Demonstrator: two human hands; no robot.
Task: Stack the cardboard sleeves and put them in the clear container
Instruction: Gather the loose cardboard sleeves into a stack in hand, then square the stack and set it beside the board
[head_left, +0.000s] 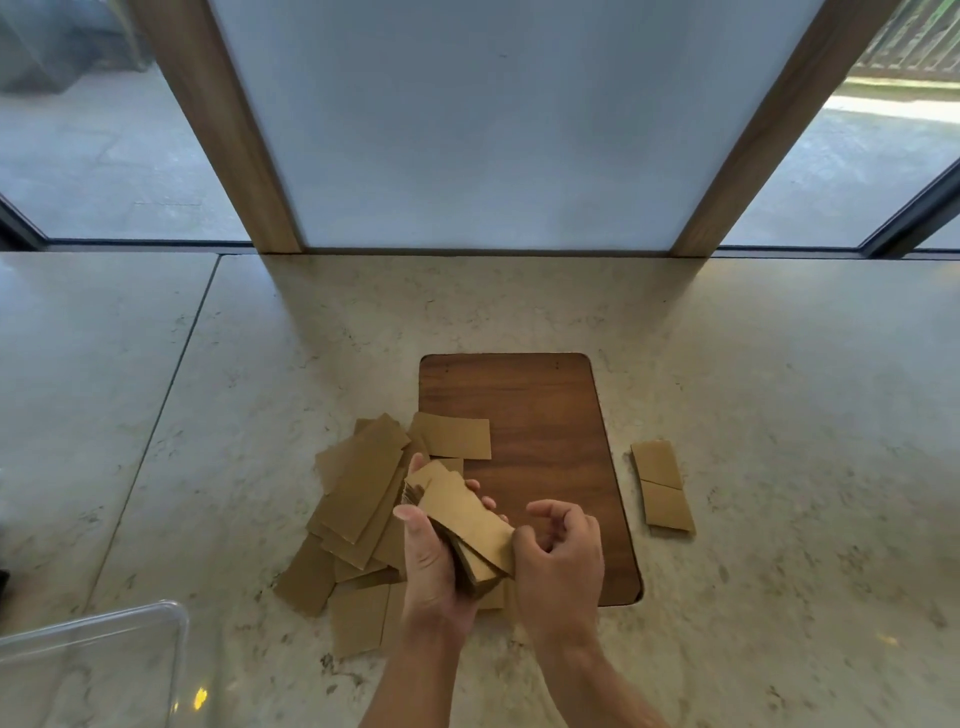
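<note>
Mid-stacking, judging by layout. Partial stack of sleeves (467, 525) held above desk (779, 415), at near-left edge of wood board (545, 415), prob. so edges can be squared up before going into container. Left hand (434, 561) wrapped under and around stack, thumb up along left side, fingertips (488, 501) showing past far edge: firm grip, fingers curled. Right hand (558, 556) at stack's near-right corner, thumb touching top sleeve, other fingers loosely curled, nothing clamped; looks like aligning or adding. Loose pile of sleeves (358, 504) fanned on desk to left, within easy reach. Two more sleeves (662, 486) lying to right of board, well apart. Clear container (156, 618) at lower left corner, only partly in frame.
</note>
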